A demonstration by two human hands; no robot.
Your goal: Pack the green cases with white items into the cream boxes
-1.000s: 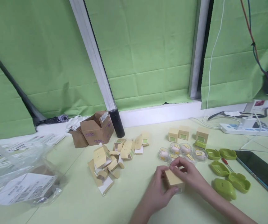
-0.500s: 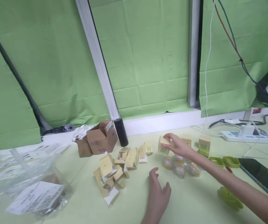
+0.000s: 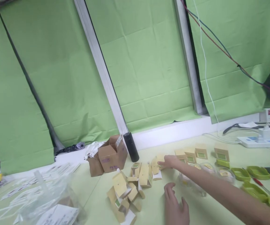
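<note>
Shifted left since the earlier frame: right hand [image 3: 169, 161], off a small box [image 3: 181, 156] and over to the loose cartons. Camera view swung too. Nearest, at the bottom edge: left hand [image 3: 176, 203], fingers spread and loosely curled, holding nothing, palm over bare tabletop [image 3: 155, 206]. Just left of it, heap of loose, part-folded cartons [image 3: 120, 185], flaps open. Near right, green cases [image 3: 254, 191] with a red-handled tool [image 3: 258, 182] among them. A bit farther, clear domed packs [image 3: 208, 168], some hidden behind right forearm. Right fingertips at a carton [image 3: 160, 158] on the far right end of the heap; pinching or only touching, cannot tell. Beyond, to the right, upright small boxes in a rough row, that first one leftmost. Far left of centre, brown cardboard box [image 3: 108, 157] and black cylinder [image 3: 131, 147] against the sill. Step in hand, as judged: fetching another carton for making up. Next move calls for a light thumb-and-finger pinch, a lift clear of neighbouring flaps, then a draw back toward left hand.
</note>
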